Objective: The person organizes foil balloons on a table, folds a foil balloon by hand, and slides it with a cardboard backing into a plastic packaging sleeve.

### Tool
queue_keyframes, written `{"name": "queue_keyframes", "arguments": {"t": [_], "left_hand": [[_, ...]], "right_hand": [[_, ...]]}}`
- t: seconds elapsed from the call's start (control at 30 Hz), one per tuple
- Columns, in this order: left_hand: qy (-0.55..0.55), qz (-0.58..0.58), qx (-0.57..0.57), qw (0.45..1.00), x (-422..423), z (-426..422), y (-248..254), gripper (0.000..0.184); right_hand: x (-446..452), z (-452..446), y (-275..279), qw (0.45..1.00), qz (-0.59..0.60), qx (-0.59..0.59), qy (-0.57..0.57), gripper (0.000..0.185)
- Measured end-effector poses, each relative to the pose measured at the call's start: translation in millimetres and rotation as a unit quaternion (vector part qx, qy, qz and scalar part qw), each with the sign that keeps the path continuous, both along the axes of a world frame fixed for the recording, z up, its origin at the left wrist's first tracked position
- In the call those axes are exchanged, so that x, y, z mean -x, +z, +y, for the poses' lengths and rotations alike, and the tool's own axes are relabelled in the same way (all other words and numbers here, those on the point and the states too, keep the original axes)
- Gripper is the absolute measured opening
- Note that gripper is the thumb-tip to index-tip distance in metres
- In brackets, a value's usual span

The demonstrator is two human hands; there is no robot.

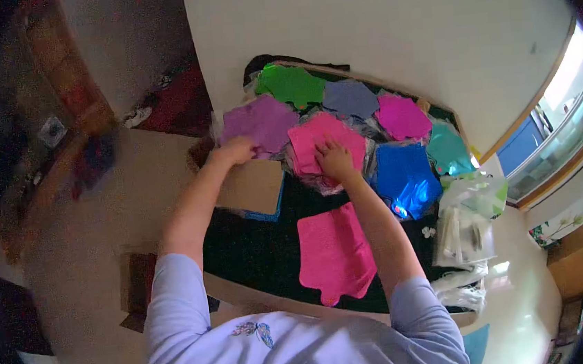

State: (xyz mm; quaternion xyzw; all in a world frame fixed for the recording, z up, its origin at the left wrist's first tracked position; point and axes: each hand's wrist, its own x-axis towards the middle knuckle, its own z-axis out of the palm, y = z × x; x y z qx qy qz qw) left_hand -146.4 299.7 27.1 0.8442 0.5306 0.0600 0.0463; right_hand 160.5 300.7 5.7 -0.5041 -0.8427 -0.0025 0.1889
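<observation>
My right hand (334, 159) lies with fingers spread on a stack of bright pink sheets (312, 138). At the lower left edge of a purple stack (259, 124) is my left hand (239, 150), its fingers stretched out and apart, touching the edge. Just below that hand lies a brown cardboard piece (254, 189), with a blue edge showing under it. A single pink piece (332, 254), roughly rectangular with a small tab at the bottom, rests on the dark tabletop (242, 249) nearer my body. Clear plastic shows around several stacks.
Farther back are green (290, 85), grey-blue (350, 99), magenta (404, 117) and teal stacks (449, 149). A shiny blue stack (406, 179) sits right of my right hand. Plastic bags (465, 229) crowd the right edge. An open cardboard box (136, 286) stands on the floor at left.
</observation>
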Motion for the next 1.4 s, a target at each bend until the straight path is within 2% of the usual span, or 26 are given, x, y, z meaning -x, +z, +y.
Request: {"name": "queue_keyframes", "arguments": {"t": [0.03,0.13,0.23,0.27,0.3,0.33,0.37,0.43,0.47,0.53,0.6,0.63,0.67,0.73,0.83,0.9,0.93,1.07,1.13,1.23,1.3,1.33,1.4], "left_hand": [[0.005,-0.005,0.003,1.0,-3.7,-1.8,5.6,0.029],[0.009,-0.019,0.065,0.998,-2.8,-5.4,25.2,0.04],[0.037,0.018,0.055,0.998,-1.9,1.2,34.9,0.047],[0.043,0.053,0.096,0.993,-3.7,3.6,36.0,0.049],[0.046,0.089,0.137,0.985,-5.4,5.3,34.9,0.051],[0.047,0.087,0.14,0.985,-7.6,5.1,33.4,0.051],[0.033,0.084,0.127,0.988,-9.1,5.6,33.7,0.049],[0.02,0.083,0.113,0.99,-8.0,8.2,32.3,0.047],[0.034,0.075,0.116,0.99,-6.6,10.1,32.1,0.041],[0.048,0.067,0.119,0.989,0.4,17.0,26.3,0.036],[0.037,-0.046,0.079,0.995,10.5,22.2,20.9,0.023],[0.038,-0.046,0.078,0.995,13.3,24.7,21.1,0.023],[0.016,-0.036,0.054,0.998,15.4,26.8,20.2,0.023],[-0.007,-0.025,0.029,0.999,18.6,29.7,20.1,0.023],[-0.04,-0.059,0.008,0.997,21.9,35.6,15.7,0.024],[-0.042,-0.075,0.136,0.987,24.3,44.8,17.7,0.023],[-0.042,-0.076,0.138,0.987,25.0,45.1,18.4,0.023],[-0.061,-0.135,0.074,0.986,31.7,49.7,11.5,0.022],[-0.075,-0.154,0.046,0.984,31.4,50.2,10.6,0.021],[-0.019,-0.113,0.035,0.993,33.6,54.9,9.6,0.02],[0.045,-0.225,0.224,0.947,40.2,60.8,12.6,0.024],[0.046,-0.224,0.226,0.947,41.3,60.6,11.9,0.024],[0.002,-0.214,0.156,0.964,43.7,60.9,13.2,0.024]], "right_hand": [[0.1,-7.8,-5.1,0.997,-0.022,0.029,-0.064,0.038],[4.2,-6.4,-7.5,0.993,-0.058,0.056,-0.083,0.036],[11.4,-9.0,8.4,0.986,-0.091,0.103,-0.098,0.038],[15.9,-4.2,8.2,0.985,-0.096,0.105,-0.093,0.038],[21.6,1.3,9.3,0.992,-0.094,0.081,-0.036,0.039],[27.0,6.1,10.5,0.994,-0.091,0.056,0.019,0.04],[36.1,11.4,11.6,0.994,-0.091,0.056,0.02,0.04],[61.7,16.6,15.0,0.983,-0.124,0.023,0.136,0.04],[72.5,22.6,6.8,0.983,-0.123,0.022,0.137,0.04],[90.0,37.0,-19.6,0.968,-0.005,-0.098,0.231,0.039],[97.0,37.6,-24.4,0.968,-0.013,-0.073,0.238,0.039],[101.1,36.5,-22.6,0.968,-0.023,-0.048,0.245,0.04],[104.4,36.3,-20.6,0.968,-0.023,-0.048,0.246,0.04],[109.7,35.2,-12.9,0.976,-0.007,0.094,0.196,0.04],[109.6,35.0,-6.7,0.973,-0.063,0.102,0.198,0.04],[107.4,35.1,-6.9,0.974,-0.063,0.066,0.209,0.039],[107.3,35.0,-7.6,0.973,-0.06,0.027,0.222,0.038],[113.5,40.3,-5.0,0.972,-0.057,0.096,0.209,0.036],[113.5,41.4,-6.0,0.975,-0.027,0.074,0.209,0.034],[113.3,43.8,-8.8,0.976,-0.035,0.036,0.214,0.031],[114.3,44.0,-9.6,0.978,-0.041,0.053,0.199,0.03],[115.4,42.7,-8.2,0.979,-0.046,0.069,0.184,0.029],[118.4,43.9,-4.3,0.98,-0.018,0.055,0.189,0.028]]}}
